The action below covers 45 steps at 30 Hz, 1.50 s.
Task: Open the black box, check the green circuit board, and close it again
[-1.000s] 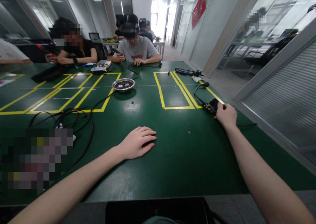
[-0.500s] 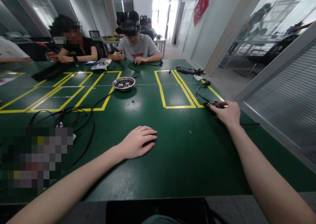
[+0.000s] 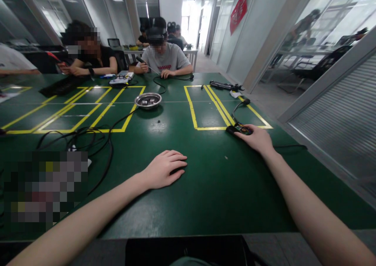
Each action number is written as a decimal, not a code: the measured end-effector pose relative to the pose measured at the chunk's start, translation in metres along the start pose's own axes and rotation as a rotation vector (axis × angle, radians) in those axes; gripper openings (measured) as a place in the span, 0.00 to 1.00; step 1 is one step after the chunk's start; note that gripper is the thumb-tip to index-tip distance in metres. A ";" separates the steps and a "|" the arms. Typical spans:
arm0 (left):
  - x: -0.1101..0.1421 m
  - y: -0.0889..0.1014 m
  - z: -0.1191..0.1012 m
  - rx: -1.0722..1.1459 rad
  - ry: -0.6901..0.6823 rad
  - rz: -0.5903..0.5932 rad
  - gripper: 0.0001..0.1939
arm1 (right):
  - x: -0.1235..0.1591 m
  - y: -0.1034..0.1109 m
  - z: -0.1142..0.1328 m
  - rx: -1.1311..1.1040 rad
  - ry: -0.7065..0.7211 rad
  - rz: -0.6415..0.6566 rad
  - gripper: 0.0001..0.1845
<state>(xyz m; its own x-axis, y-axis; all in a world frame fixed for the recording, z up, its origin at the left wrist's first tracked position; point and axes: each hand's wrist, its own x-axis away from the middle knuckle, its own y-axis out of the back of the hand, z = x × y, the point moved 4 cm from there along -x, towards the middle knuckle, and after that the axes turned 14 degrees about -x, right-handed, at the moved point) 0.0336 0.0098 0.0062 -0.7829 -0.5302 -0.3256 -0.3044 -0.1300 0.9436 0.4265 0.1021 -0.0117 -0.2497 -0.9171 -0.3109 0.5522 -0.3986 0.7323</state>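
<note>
My right hand [image 3: 260, 137] grips a black device with a bared circuit board [image 3: 243, 129], thumb on the near side. It is at the front edge of the yellow tape outline on the right. A short black cable runs from the device's far side to a black plug [image 3: 246, 101]. Behind my wrist, a thin black cord [image 3: 293, 146] reaches out to the right. Palm down on the green table [image 3: 205, 195], my left hand [image 3: 167, 168] lies with its fingers loosely apart and nothing under them that I can see.
A steel bowl [image 3: 137, 105] with metal parts stands mid-table. Tangled black cables [image 3: 85, 139] lie at left, beside a blurred-out patch. At the far right rests a folded black tripod-like item [image 3: 225, 85]. Across the table, a person in grey [image 3: 173, 56] holds a screwdriver-like tool.
My right hand has shifted left and slightly toward me, bringing the black device along. More of its circuit board shows now. My left hand has stayed in place.
</note>
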 end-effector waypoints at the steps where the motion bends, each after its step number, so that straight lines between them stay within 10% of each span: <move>1: 0.000 0.000 0.000 -0.004 0.008 -0.002 0.13 | 0.006 -0.008 0.015 -0.023 -0.001 0.048 0.27; 11: -0.002 0.014 0.000 0.011 0.050 -0.147 0.20 | 0.116 -0.058 0.162 -0.420 0.690 0.791 0.27; 19: -0.004 0.011 -0.003 0.063 0.049 -0.098 0.11 | 0.122 -0.054 0.165 -0.405 0.706 0.765 0.21; 37: -0.007 0.009 0.013 -0.080 0.175 0.023 0.28 | 0.110 -0.056 0.162 -0.638 0.626 0.510 0.06; 45: -0.004 0.001 0.019 -0.081 0.158 0.009 0.33 | 0.115 -0.061 0.163 -0.534 0.690 0.617 0.18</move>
<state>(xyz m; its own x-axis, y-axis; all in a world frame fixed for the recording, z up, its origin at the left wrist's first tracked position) 0.0259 0.0279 0.0075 -0.6882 -0.6563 -0.3093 -0.2475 -0.1883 0.9504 0.2349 0.0230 0.0064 0.6033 -0.7036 -0.3755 0.7482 0.3365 0.5718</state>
